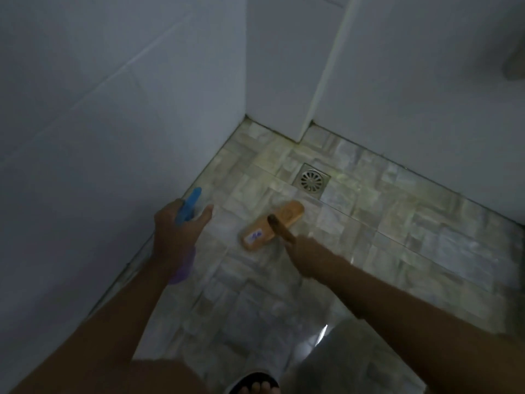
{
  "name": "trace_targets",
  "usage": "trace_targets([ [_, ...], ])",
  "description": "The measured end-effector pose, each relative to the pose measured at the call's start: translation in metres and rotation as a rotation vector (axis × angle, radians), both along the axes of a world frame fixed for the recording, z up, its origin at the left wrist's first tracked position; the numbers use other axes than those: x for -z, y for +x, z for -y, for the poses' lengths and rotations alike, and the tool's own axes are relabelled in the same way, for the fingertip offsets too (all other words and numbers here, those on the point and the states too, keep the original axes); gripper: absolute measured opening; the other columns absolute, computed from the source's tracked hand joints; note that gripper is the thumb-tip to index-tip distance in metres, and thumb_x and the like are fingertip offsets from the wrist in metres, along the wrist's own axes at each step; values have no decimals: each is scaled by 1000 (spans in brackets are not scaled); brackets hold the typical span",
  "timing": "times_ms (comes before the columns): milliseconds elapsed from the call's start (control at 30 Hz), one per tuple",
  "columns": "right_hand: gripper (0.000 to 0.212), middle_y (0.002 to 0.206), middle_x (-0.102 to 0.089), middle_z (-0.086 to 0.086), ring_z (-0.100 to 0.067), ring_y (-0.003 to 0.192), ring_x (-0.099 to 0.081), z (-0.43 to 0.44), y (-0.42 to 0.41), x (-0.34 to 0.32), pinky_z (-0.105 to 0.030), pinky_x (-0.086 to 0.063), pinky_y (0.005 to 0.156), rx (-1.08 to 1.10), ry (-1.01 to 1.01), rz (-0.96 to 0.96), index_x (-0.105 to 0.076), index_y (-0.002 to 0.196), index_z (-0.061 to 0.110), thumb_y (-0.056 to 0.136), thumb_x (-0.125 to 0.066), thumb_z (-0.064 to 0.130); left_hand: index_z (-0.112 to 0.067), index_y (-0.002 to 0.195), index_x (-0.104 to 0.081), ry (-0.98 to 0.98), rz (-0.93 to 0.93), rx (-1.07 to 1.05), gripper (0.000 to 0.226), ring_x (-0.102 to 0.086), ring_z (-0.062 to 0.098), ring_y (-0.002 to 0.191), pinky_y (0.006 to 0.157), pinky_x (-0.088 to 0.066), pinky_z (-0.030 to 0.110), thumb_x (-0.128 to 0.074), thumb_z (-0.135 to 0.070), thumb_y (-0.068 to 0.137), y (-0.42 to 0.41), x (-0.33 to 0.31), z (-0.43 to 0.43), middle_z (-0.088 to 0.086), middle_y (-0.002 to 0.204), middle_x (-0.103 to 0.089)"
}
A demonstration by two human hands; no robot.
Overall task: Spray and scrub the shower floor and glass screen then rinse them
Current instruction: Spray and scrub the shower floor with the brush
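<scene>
— What's the room like?
— White tiled walls (113, 109) meet a pale mosaic shower floor (397, 237).
— Where's the brush (270, 226)?
— Flat on the floor beside the drain (312, 181), with its long axis slanting toward it. The right hand (306, 257) grips its handle. The left hand (176, 231) holds the spray bottle (189, 206), nozzle toward the corner.

**View:** head, wide-angle.
**Position:** worn on the person's head, well above the shower floor (383, 251).
**Facing:** forward and steeply down, into the corner where the tiled walls (113, 95) meet.
**Range:** forearms enter from the bottom edge. The left hand (173, 231) gripping the bottle (190, 206) and the right hand (305, 255) gripping the brush (287, 214) are near, mid-frame. The drain (311, 181) lies beyond them. A foot (255, 386) is at the bottom edge.
</scene>
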State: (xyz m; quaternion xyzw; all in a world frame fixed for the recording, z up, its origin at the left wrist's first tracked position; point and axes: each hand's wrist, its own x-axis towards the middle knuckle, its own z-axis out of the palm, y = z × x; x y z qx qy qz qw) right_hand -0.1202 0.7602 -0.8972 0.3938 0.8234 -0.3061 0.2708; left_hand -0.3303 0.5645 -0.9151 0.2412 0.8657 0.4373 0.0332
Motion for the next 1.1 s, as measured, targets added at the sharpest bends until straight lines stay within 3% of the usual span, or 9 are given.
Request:
trace_targets([
  [233,39,122,-60,-20,-35,109,-60,-42,-57,-18,-33,-44,81,14,-26,36,-54,129,2,107,-33,26,3,66,-55,212,73,-143,41,-45,14,53,50,-40,25,-79,-22,86,-1,-2,17,22,59,-52],
  [367,16,94,-57,-22,-29,68,-57,-67,-143,-26,-33,-47,58,197,-22,-14,-51,111,-2,103,-40,7,2,62,-53,185,1,-210,51,-46,26,47,45,-40,35,-70,-35,92,-17,5,20,20,55,-51],
  [433,18,93,-57,-22,-28,65,-55,-65,-174,-27,-35,-49,59,212,-14,-53,-49,117,1,102,-40,5,1,62,-52,173,-36,-226,55,-46,30,45,44,-38,37,-65,-39,97,-24,7,22,19,53,-49],
  [567,30,101,-61,-21,-28,67,-58,-43,-161,-26,-37,-52,60,44,-4,4,-49,126,-3,106,-38,16,1,67,-59,219,1,-276,56,-52,29,50,47,-41,36,-62,-46,97,-31,9,23,18,58,-56],
  [700,32,107,-60,-18,-30,84,-64,-41,-90,-36,-36,-56,66,-78,-19,50,-52,116,10,109,-30,32,-1,66,-57,176,41,-244,48,-43,8,50,47,-31,12,-65,-38,96,-28,5,17,10,57,-52],
  [833,37,81,-54,-11,-22,55,-51,-68,-103,-33,-27,-44,43,109,-15,77,-51,101,9,107,-32,40,-1,65,-55,162,97,-233,48,-44,5,48,45,-35,24,-66,-37,96,-28,2,12,11,56,-51],
  [900,30,87,-56,-15,-26,62,-53,-81,-137,-23,-29,-44,47,129,15,43,-54,107,2,107,-35,26,0,65,-56,157,85,-227,50,-44,14,49,46,-36,31,-65,-39,95,-28,4,13,14,57,-53],
  [1033,32,105,-58,-22,-38,87,-64,-85,-205,-15,-45,-58,76,212,6,-65,-53,121,-11,106,-35,11,-4,64,-53,184,79,-182,53,-42,16,48,46,-35,30,-61,-48,94,-24,5,17,10,55,-49],
  [1100,29,112,-59,-21,-35,86,-63,-68,-217,-10,-40,-55,65,206,-9,-112,-51,120,-4,106,-37,17,-4,63,-52,189,61,-175,53,-41,16,47,45,-34,29,-62,-45,95,-21,6,21,10,54,-48],
])
